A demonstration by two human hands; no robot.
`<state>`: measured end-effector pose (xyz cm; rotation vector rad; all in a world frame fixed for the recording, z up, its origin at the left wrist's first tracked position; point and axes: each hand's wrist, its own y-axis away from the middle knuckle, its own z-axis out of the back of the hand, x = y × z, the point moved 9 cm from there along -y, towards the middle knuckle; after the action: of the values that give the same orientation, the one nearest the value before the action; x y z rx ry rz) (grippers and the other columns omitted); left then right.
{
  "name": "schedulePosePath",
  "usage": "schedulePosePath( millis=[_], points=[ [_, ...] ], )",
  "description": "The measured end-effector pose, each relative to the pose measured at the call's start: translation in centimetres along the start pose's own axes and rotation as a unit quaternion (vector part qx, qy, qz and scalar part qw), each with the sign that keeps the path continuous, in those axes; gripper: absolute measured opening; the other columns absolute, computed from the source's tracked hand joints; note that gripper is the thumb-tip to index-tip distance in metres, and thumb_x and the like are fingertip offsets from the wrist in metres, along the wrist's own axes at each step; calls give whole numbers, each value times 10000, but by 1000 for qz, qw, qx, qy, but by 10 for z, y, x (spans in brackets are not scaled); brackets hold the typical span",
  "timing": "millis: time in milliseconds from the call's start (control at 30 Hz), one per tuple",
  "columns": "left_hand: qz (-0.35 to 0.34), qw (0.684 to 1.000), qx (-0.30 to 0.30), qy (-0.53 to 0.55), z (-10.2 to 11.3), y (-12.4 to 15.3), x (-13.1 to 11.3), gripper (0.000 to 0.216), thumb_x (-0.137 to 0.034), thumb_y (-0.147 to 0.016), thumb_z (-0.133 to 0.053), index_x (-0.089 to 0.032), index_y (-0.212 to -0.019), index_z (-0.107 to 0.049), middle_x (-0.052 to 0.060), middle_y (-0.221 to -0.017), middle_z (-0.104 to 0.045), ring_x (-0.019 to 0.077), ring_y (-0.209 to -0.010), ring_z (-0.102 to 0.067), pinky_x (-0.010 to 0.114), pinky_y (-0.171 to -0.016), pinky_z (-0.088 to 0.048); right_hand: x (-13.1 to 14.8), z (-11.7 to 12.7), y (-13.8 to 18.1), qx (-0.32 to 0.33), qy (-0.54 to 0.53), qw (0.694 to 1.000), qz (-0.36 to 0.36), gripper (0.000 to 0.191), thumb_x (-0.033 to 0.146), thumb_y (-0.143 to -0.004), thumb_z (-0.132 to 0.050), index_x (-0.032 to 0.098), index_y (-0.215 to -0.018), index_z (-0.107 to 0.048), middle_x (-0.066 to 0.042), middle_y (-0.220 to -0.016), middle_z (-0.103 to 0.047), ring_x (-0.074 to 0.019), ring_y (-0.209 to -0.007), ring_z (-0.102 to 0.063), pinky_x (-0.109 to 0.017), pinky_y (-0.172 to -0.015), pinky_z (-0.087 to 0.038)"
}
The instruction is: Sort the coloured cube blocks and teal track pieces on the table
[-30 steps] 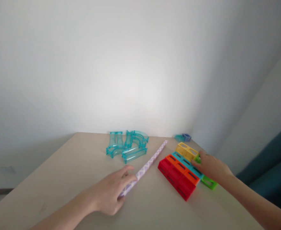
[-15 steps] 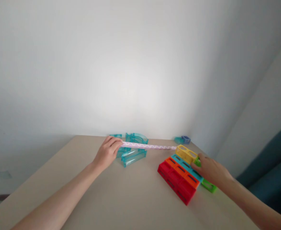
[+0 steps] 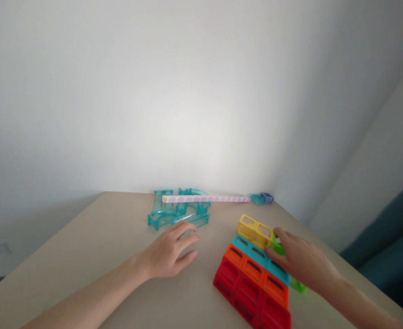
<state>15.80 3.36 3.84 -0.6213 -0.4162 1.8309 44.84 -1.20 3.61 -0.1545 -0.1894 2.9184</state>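
Head view. We note a block panel (image 3: 256, 276) on the right of the bench (image 3: 94, 237), glossy, bright, built of windowed cells in coloured rows. A red row (image 3: 251, 292) lies on the near left side, its near end reaching the picture's bottom edge. Beside it come an orange row (image 3: 256, 275), a light blue row (image 3: 256, 252) and a yellow row (image 3: 255, 231), the last showing two see-through windows. Green parts (image 3: 298, 285) show at the right, partly covered.

We see the right hand (image 3: 302, 260) over the panel's right side, thumb and fingers narrowed on the green portion by the yellow and blue rows; the exact contact is hidden. The left hand (image 3: 169, 251) is bare of any load, fingers spread, left of the panel and apart from it.

We read each row's long axis as slanting from far left to near right; the rows step across from red, near left, to yellow, on the far side.

Farther off, we log clear teal track pieces (image 3: 194, 220) just beyond the left hand. A lilac-and-white rod (image 3: 206, 198) runs left to right across them, its right tip by a small teal piece (image 3: 256, 199) and a dark blue block (image 3: 267, 198).
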Motion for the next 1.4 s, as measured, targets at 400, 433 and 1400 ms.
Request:
schedulePosePath(
  millis=[400, 433, 1400],
  points=[
    [240, 863, -200, 397, 48, 88, 118, 336, -405, -871, -532, -124, -973, -685, 113, -860, -678, 189, -716, -604, 307, -673, -473, 196, 34, 29, -46, -81, 984, 154, 253, 390, -845, -525, 185, -986, -568, -108, -922, -662, -276, -862, -637, -360, -733, -466],
    [259, 838, -228, 423, 53, 99, 132, 348, -416, -857, -540, -115, -939, -695, 106, -793, -675, 178, -654, -583, 286, -587, -451, 214, 36, 27, -51, -86, 980, 171, 264, 397, -844, -528, 179, -987, -568, -109, -918, -658, -278, -858, -633, -363, -728, -468],
    [314, 769, -59, 554, 36, 100, 143, 292, -383, -653, -554, -105, -684, -642, 70, -654, -583, 170, -596, -510, 262, -557, -374, 242, 44, -7, -180, -384, 863, 274, 388, 418, -901, -497, 213, -1223, -573, -122, -1189, -616, -271, -1117, -557, -441, -970, -432]
  ],
)
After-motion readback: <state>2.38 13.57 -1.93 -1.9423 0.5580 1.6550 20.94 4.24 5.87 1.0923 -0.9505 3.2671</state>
